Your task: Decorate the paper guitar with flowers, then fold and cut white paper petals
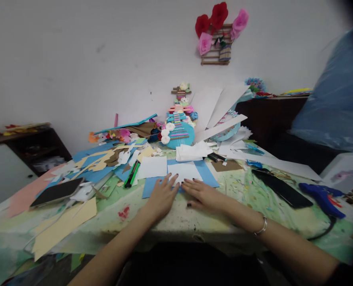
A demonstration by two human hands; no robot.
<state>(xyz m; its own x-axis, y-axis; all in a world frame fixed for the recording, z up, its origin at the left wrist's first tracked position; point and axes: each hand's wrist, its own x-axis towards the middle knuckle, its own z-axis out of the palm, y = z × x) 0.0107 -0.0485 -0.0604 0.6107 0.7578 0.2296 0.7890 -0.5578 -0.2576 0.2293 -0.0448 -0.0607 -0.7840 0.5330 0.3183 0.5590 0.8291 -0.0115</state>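
Observation:
My left hand [162, 197] lies flat on the table, fingers stretched onto the near edge of a blue paper sheet [206, 173]. My right hand [202, 194] lies flat beside it, fingertips touching the same edge, a bracelet on its wrist. A white paper square [185, 172] rests on the blue sheet just beyond both hands. Another white sheet [152, 167] lies to its left. Neither hand holds anything.
Green markers [132, 174] lie left of the papers, a phone [57, 192] further left among paper scraps. A black ruler-like strip [282, 189], scissors and a blue glue gun [324, 198] sit at right. A paper guitar craft [179, 129] leans against the back wall.

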